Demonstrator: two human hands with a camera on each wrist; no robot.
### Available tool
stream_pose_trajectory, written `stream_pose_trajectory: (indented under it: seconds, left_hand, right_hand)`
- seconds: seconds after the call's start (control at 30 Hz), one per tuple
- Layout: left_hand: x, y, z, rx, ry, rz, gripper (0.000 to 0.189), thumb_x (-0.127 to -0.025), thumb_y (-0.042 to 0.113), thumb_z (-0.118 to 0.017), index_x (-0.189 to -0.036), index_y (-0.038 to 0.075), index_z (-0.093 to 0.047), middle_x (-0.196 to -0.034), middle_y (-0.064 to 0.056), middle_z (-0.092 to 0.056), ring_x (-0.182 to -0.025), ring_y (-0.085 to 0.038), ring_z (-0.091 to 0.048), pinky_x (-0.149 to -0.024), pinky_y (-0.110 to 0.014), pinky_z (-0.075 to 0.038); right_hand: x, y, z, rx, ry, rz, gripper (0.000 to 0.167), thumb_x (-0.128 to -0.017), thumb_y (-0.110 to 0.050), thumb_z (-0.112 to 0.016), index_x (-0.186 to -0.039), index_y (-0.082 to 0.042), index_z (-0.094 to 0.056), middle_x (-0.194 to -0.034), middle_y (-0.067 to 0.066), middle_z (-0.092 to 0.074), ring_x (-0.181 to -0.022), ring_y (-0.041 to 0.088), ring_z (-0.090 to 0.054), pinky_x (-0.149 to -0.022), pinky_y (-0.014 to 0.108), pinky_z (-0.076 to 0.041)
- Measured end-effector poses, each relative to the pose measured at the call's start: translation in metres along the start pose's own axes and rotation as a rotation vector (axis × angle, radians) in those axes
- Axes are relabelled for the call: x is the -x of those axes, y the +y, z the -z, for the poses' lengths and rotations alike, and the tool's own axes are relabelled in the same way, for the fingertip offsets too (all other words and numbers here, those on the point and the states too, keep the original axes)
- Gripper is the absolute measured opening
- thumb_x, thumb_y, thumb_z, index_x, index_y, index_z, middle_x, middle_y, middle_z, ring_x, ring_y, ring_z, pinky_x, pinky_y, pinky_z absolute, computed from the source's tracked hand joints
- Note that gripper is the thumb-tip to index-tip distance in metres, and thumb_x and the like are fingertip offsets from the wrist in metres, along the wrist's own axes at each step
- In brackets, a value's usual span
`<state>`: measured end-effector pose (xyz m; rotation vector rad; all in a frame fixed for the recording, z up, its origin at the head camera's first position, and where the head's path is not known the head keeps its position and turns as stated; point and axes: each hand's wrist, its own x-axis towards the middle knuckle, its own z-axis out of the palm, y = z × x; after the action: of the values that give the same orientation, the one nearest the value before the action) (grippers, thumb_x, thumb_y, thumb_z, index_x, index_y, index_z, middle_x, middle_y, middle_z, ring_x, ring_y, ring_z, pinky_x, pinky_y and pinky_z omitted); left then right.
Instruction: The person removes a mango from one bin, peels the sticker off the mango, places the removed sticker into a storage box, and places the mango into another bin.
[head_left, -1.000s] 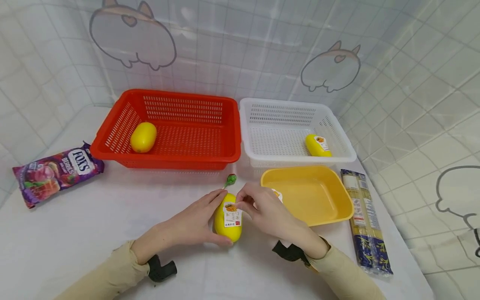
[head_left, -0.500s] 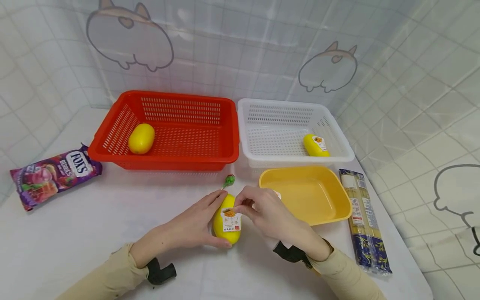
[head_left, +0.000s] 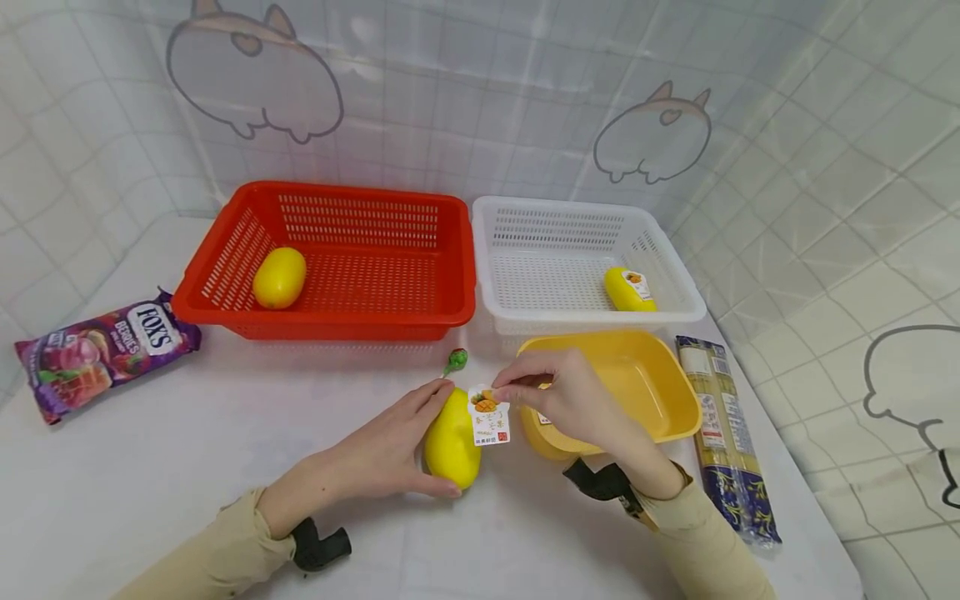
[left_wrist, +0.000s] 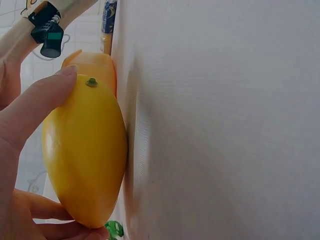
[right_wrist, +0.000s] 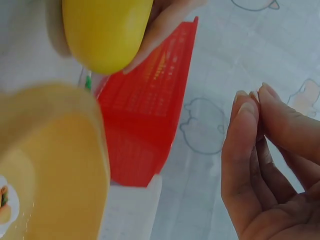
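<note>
A smooth yellow mango (head_left: 452,454) lies on the white tabletop, held from the left by my left hand (head_left: 375,446). In the left wrist view the thumb presses one end of the mango (left_wrist: 87,150) near its green stem nub, and fingers cup the other end. Just right of the fruit, my right hand (head_left: 573,396) pinches a white sticker (head_left: 491,427) with a printed mango picture by its top edge. The sticker overlaps the mango's right side in the head view. Fingertips and thumb meet on the right hand (right_wrist: 270,160) in the right wrist view.
A red basket (head_left: 360,319) has one plain mango (head_left: 280,278) inside. Beside it, a white basket (head_left: 592,317) has a stickered mango (head_left: 626,289). The yellow tray (head_left: 645,375) bears another sticker (right_wrist: 7,202). A lollipop (head_left: 456,360), candy bag (head_left: 108,354) and noodle pack (head_left: 727,437) lie around.
The sticker has come away from the mango's face and shifted right with my right hand, tray nudged slightly. My left hand keeps its hold on the mango.
</note>
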<state>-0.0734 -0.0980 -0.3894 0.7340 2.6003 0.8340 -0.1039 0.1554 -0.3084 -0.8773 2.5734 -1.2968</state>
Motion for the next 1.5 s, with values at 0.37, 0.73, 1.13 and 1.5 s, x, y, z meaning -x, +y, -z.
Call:
stream_pose_trajectory:
  seconds: [0.37,0.73,1.13,1.5]
  left_hand:
    - [0.002,-0.001,0.000,-0.004,0.005,-0.003,0.126,-0.069,0.067,-0.081,-0.160,0.006,-0.019,-0.166,-0.010,-0.017,-0.150,-0.028,-0.025,-0.119,-0.049,-0.031]
    - [0.000,0.001,0.002,-0.009,0.012,-0.031,0.124,-0.070,0.063,-0.082,-0.159,0.004,-0.019,-0.166,-0.011,-0.018,-0.150,-0.028,-0.026,-0.119,-0.047,-0.032]
    - [0.001,0.000,0.001,-0.004,0.003,-0.012,0.125,-0.070,0.065,-0.081,-0.160,0.005,-0.018,-0.166,-0.010,-0.016,-0.151,-0.027,-0.024,-0.120,-0.047,-0.030]
    - [0.003,-0.001,0.002,-0.004,-0.007,-0.011,0.124,-0.071,0.067,-0.080,-0.160,0.007,-0.018,-0.166,-0.008,-0.016,-0.151,-0.025,-0.023,-0.120,-0.047,-0.030]
  right_hand:
    - [-0.007,0.014,0.016,-0.074,-0.016,-0.045,0.009,-0.085,-0.007,-0.078,-0.093,-0.006,-0.081,-0.084,0.002,-0.072,-0.073,0.020,-0.065,-0.067,0.024,-0.057]
    - [-0.010,0.026,0.030,0.047,-0.038,-0.088,0.005,-0.086,-0.008,-0.077,-0.087,-0.004,-0.078,-0.080,0.002,-0.071,-0.071,0.018,-0.063,-0.066,0.024,-0.056]
    - [-0.027,0.027,0.042,0.135,-0.161,-0.065,0.002,-0.084,-0.007,-0.079,-0.086,-0.006,-0.079,-0.082,0.001,-0.074,-0.071,0.014,-0.062,-0.068,0.022,-0.055]
    - [-0.034,0.042,0.061,0.143,-0.218,-0.103,0.006,-0.085,-0.009,-0.079,-0.089,-0.004,-0.080,-0.085,0.005,-0.075,-0.075,0.013,-0.063,-0.069,0.022,-0.054]
